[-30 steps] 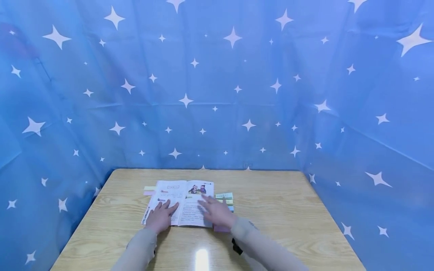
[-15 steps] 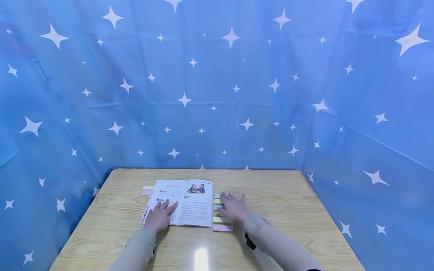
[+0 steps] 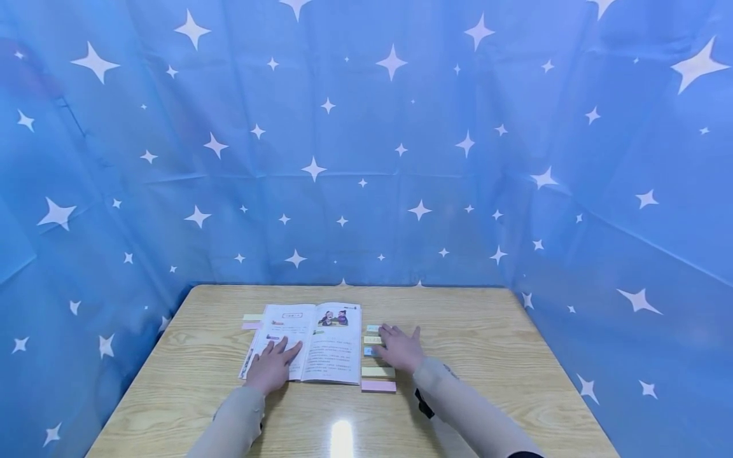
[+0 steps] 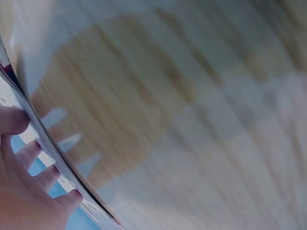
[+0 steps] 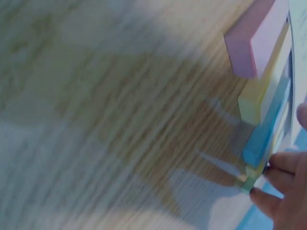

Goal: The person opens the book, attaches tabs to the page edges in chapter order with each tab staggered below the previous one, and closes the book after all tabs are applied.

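An open book point(image 3: 338, 356) lies on the wooden table, with printed text and a small colour picture on its right page. My left hand point(image 3: 269, 367) rests with spread fingers on the lower left page; its fingertips lie near the book's edge in the left wrist view. Along the right side of the book runs a column of sticky-note blocks: green point(image 3: 372, 329), yellow point(image 3: 371, 340), blue point(image 3: 368, 351), pale yellow point(image 3: 378, 372) and pink point(image 3: 378, 386). My right hand point(image 3: 402, 350) lies over the upper blocks, partly covering them. In the right wrist view its fingertips touch the green block point(image 5: 247, 184).
A pale yellow strip point(image 3: 252, 317) and a pink strip point(image 3: 251, 326) stick out at the book's upper left. The wooden table point(image 3: 487, 356) stands against a blue curtain point(image 3: 366, 140) with white stars. Light reflects near the table's front.
My right hand has moved right, off the book's right page and onto the sticky-note blocks, uncovering the page and the lower blocks. My left hand stays on the left page.
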Tool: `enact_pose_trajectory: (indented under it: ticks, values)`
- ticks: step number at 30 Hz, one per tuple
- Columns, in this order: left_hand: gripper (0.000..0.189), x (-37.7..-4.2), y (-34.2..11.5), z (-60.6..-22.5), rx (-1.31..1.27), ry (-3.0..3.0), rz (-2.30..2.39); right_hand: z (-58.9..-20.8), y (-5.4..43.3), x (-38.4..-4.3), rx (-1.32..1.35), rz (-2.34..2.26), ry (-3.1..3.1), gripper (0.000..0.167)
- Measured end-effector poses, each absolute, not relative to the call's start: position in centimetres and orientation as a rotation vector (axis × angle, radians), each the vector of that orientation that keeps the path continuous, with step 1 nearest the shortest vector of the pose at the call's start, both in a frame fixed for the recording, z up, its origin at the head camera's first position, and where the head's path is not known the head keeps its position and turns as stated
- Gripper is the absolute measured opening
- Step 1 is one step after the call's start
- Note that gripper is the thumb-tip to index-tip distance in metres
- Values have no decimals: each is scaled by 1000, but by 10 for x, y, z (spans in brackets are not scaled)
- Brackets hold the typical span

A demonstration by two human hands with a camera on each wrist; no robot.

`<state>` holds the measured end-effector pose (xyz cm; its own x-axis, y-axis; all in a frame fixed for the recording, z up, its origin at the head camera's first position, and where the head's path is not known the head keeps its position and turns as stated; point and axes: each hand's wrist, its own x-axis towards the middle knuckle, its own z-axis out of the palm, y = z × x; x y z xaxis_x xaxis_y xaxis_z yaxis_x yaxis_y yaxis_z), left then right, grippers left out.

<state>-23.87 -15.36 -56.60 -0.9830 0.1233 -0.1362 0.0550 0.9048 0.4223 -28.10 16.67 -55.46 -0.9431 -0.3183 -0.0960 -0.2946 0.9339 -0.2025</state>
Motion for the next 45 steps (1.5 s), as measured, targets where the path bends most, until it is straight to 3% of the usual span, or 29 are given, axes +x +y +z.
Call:
enact_pose_trajectory:
  ticks: [11, 23, 33, 45]
  values:
    - [53, -240, -156, -565, 131, 2903, 632, -554, 171, -300, -430, -392, 3025, 39]
    - [50, -242, -156, -572, 125, 2910, 651, -555, 178, -322, -250, -478, 3105, 38]
    - [50, -241, -154, -576, 115, 2918, 632, -557, 183, -333, -241, -349, 3112, 18]
    - [48, -241, -154, -578, 129, 2950, 617, -561, 188, -334, -242, -421, 3123, 19]
